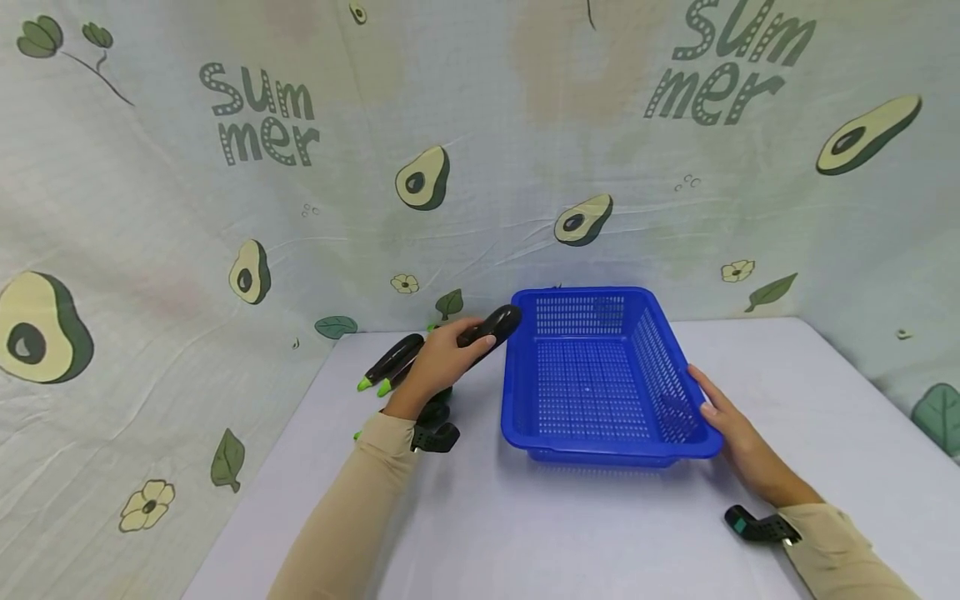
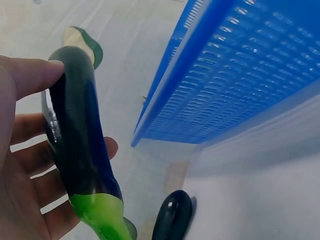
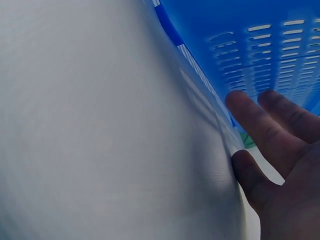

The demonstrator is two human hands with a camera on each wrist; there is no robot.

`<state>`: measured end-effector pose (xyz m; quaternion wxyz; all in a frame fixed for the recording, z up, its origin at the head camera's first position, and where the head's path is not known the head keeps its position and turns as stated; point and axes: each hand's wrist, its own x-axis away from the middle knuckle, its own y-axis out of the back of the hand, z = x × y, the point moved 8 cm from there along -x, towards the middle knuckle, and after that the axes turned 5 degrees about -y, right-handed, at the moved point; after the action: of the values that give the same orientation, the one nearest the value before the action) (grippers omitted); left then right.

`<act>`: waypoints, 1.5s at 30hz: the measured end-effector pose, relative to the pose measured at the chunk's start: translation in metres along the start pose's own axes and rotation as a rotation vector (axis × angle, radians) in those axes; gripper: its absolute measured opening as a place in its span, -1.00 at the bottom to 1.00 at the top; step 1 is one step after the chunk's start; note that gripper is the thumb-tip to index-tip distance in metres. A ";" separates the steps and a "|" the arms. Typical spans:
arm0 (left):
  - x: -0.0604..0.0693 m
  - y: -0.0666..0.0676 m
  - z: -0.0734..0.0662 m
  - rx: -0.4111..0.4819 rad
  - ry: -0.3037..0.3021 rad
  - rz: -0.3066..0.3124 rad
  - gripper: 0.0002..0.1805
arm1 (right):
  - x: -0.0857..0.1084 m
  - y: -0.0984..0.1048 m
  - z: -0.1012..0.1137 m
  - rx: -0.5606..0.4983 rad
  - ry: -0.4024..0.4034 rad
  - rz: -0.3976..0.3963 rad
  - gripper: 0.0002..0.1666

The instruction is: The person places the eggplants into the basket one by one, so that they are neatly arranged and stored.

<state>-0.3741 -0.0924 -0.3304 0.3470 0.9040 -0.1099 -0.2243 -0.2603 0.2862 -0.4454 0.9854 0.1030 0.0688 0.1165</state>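
My left hand [image 1: 444,357] holds a dark eggplant [image 1: 504,321] up beside the left rim of the blue basket [image 1: 592,450]. In the left wrist view the thumb and fingers of the left hand [image 2: 35,145] curl round this eggplant [image 2: 75,125], its green stem end pointing down. At the basket's right side, my right hand [image 1: 738,433] touches the rim with extended fingers. The right wrist view shows the right hand [image 3: 285,155] with its fingers spread near the perforated basket wall [image 3: 260,45]. The basket's inside shows no items.
Several more eggplants [image 1: 395,358] lie on the white table [image 1: 472,533] left of the basket, partly hidden by the left hand and forearm. One eggplant [image 2: 173,215] also shows below the basket in the left wrist view. A printed cloth [image 1: 495,150] hangs behind the table.
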 end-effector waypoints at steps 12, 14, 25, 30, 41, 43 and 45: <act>-0.021 -0.010 -0.011 -0.017 -0.019 0.070 -0.44 | 0.002 0.002 -0.003 0.019 -0.009 -0.015 -0.30; -0.025 -0.012 -0.015 -0.024 -0.030 0.075 -0.45 | 0.002 0.002 -0.003 0.021 -0.012 -0.014 -0.30; -0.043 -0.025 -0.037 -0.121 -0.089 0.127 -0.41 | 0.004 0.003 -0.001 0.015 -0.018 -0.006 -0.30; -0.053 -0.032 -0.044 -0.171 -0.111 0.163 -0.39 | 0.004 0.003 -0.001 0.023 -0.028 -0.005 -0.30; -0.072 -0.047 -0.056 -0.335 -0.180 0.191 -0.41 | 0.002 0.001 -0.002 0.021 -0.021 -0.003 -0.30; -0.074 -0.050 -0.057 -0.344 -0.183 0.209 -0.41 | 0.001 0.001 -0.002 0.024 -0.017 -0.002 -0.30; -0.076 -0.052 -0.059 -0.340 -0.181 0.228 -0.42 | 0.000 0.001 -0.001 0.032 -0.013 -0.001 -0.30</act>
<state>-0.4098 0.0070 -0.3016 0.5063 0.7904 -0.2027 -0.2792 -0.2605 0.2878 -0.4465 0.9841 0.1195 0.0643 0.1143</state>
